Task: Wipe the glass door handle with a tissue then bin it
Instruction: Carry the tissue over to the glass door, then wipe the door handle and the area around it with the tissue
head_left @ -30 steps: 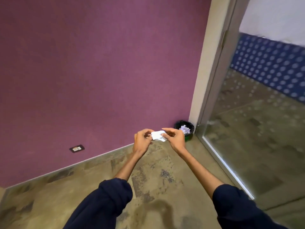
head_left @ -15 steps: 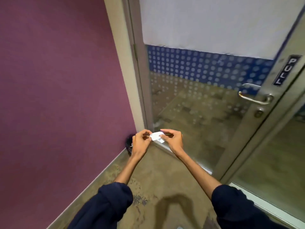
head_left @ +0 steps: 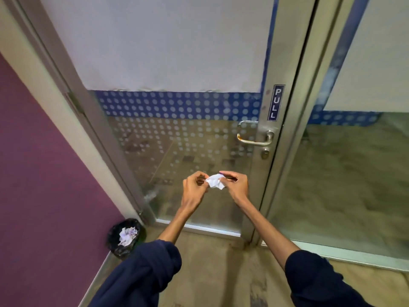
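Note:
A small crumpled white tissue (head_left: 215,181) is pinched between my left hand (head_left: 194,189) and my right hand (head_left: 235,185), held in front of the glass door (head_left: 177,156) at about waist height. The metal lever handle (head_left: 254,139) sits on the door's steel stile, up and to the right of my hands and apart from them, under a "PULL" label (head_left: 275,103). A small black bin (head_left: 126,237) with crumpled paper inside stands on the floor at the lower left, in the corner by the door frame.
A purple wall (head_left: 44,173) runs along the left. A fixed glass panel (head_left: 354,173) lies to the right of the door. Frosted film and a blue dotted band cover the upper glass. The floor is mottled tan.
My view has swung right from the purple wall and bin to the door, bringing the handle to the centre right. Both hands stay together on the tissue, which looks more crumpled now.

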Tool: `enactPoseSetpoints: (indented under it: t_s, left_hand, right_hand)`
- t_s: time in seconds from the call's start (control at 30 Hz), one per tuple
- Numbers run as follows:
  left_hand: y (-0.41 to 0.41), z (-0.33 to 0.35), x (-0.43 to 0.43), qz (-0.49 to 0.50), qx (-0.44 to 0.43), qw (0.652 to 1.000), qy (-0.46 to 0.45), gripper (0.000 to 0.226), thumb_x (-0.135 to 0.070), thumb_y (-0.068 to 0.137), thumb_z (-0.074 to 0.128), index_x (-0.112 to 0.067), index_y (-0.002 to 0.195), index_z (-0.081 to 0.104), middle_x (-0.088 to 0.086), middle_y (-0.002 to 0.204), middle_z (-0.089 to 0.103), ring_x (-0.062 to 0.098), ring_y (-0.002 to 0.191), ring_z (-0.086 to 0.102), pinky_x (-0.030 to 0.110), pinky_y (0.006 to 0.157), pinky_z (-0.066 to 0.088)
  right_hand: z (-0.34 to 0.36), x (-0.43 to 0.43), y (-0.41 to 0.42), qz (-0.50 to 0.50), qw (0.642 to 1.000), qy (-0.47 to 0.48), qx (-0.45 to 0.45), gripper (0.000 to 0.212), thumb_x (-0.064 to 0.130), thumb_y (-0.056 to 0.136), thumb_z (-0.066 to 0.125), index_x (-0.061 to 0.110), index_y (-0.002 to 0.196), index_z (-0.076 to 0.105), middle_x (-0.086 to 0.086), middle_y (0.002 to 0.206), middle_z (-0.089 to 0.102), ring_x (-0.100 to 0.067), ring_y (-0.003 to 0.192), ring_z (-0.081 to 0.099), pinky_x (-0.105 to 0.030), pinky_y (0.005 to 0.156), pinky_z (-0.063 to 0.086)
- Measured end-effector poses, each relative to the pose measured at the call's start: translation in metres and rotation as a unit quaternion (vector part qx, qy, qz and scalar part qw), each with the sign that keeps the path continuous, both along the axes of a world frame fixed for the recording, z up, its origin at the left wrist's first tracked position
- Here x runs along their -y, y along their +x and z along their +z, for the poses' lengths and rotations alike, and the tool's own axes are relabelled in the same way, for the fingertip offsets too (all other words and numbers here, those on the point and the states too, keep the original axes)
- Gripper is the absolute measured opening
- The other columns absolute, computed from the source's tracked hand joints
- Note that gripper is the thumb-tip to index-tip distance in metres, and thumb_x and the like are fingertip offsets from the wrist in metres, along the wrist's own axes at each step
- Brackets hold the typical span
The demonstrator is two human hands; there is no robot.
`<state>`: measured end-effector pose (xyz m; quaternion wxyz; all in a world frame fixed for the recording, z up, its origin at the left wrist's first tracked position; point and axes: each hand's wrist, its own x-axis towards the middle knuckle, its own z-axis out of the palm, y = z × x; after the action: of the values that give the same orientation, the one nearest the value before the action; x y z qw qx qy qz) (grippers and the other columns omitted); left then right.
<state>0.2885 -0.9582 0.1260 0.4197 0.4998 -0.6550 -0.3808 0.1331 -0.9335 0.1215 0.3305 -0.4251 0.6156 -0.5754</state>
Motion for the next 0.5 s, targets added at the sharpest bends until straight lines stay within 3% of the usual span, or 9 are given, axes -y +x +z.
enactPoseSetpoints:
  t_s: [0.17, 0.27, 0.43, 0.5]
  left_hand:
    - [-0.058, 0.007, 0.029, -0.050, -0.019, 0.999, 0.001, 0.008, -0.003, 0.083, 0.069, -0.008, 0.087, 0.073, 0.010, 0.080, 0.075, 0.015, 0.073, 0.070, 0.047, 0.069, 0.064]
    - [-0.088, 0.011, 0.043, -0.081, -0.035, 0.996, -0.005, 0.003, -0.006, 0.086, 0.071, -0.008, 0.087, 0.073, 0.010, 0.080, 0.075, 0.019, 0.077, 0.072, 0.050, 0.071, 0.063]
    - [-0.122, 0.020, 0.067, -0.130, -0.072, 0.989, -0.007, 0.010, -0.003, 0.087, 0.071, -0.012, 0.089, 0.070, 0.002, 0.079, 0.072, 0.011, 0.076, 0.069, 0.048, 0.072, 0.063]
    - [-0.130, 0.024, 0.079, -0.159, -0.084, 0.984, -0.015, 0.009, -0.004, 0.089, 0.071, -0.013, 0.092, 0.071, 0.000, 0.082, 0.073, 0.005, 0.075, 0.069, 0.043, 0.069, 0.064]
  right_hand:
    - [0.004, 0.009, -0.045, -0.068, 0.997, -0.004, 0.027, 0.025, -0.012, 0.082, 0.063, -0.006, 0.104, 0.071, -0.021, 0.102, 0.072, -0.017, 0.084, 0.067, -0.006, 0.068, 0.052]
    - [0.010, 0.017, -0.063, -0.096, 0.995, -0.017, 0.038, 0.022, -0.008, 0.084, 0.065, -0.005, 0.104, 0.072, -0.019, 0.100, 0.073, 0.002, 0.072, 0.067, -0.007, 0.068, 0.051]
    - [0.024, 0.034, -0.077, -0.134, 0.988, -0.058, 0.045, 0.024, -0.001, 0.079, 0.075, 0.006, 0.103, 0.074, -0.006, 0.089, 0.073, 0.007, 0.069, 0.066, -0.010, 0.066, 0.052]
    - [0.030, 0.044, -0.084, -0.153, 0.985, -0.067, 0.040, 0.028, -0.001, 0.079, 0.076, 0.002, 0.107, 0.072, -0.005, 0.092, 0.073, 0.007, 0.071, 0.066, -0.009, 0.069, 0.052]
